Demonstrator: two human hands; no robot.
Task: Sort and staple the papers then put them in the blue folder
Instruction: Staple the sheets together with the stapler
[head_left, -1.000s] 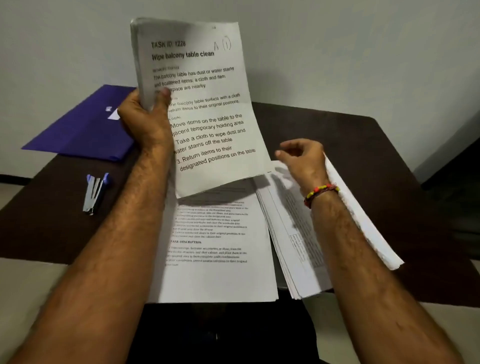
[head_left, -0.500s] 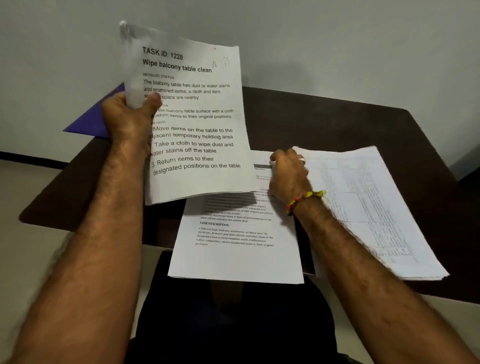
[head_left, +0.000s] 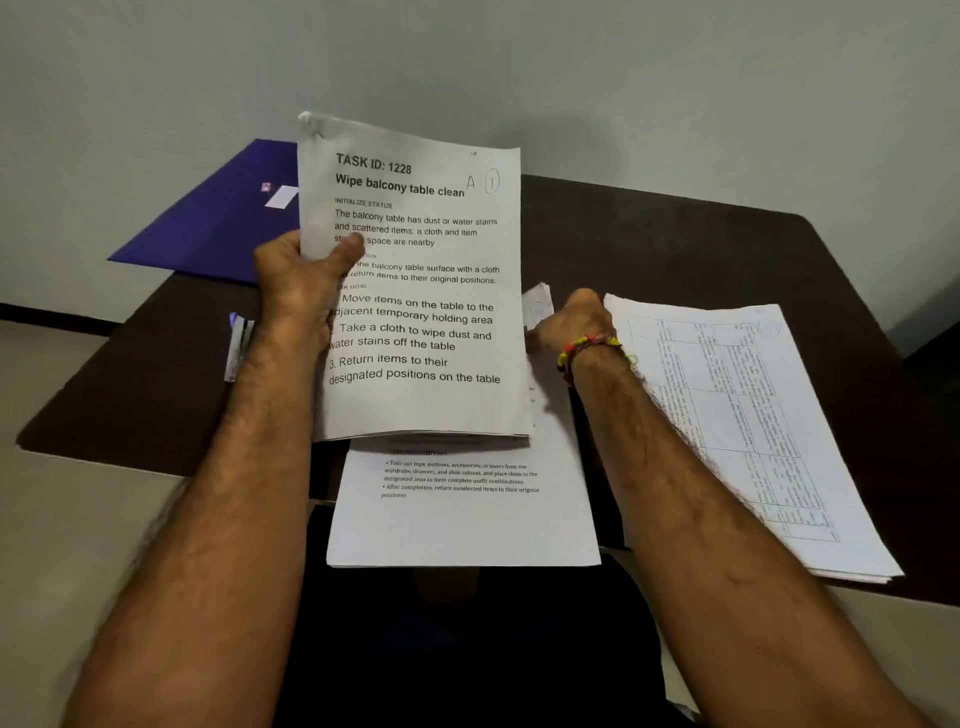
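Dark table: left hand grips printed sheets (flat, rectangular); right hand's grasp unclear.

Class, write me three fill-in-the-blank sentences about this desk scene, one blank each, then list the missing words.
1. The left hand holds up a sheaf headed "Wipe balcony table ____".
2. The folder lying behind that hand is ____ in colour.
3. The beaded bracelet is on the ____ wrist.
4. The stack printed with tables lies on the person's ____ side.

Missing words: clean; blue; right; right
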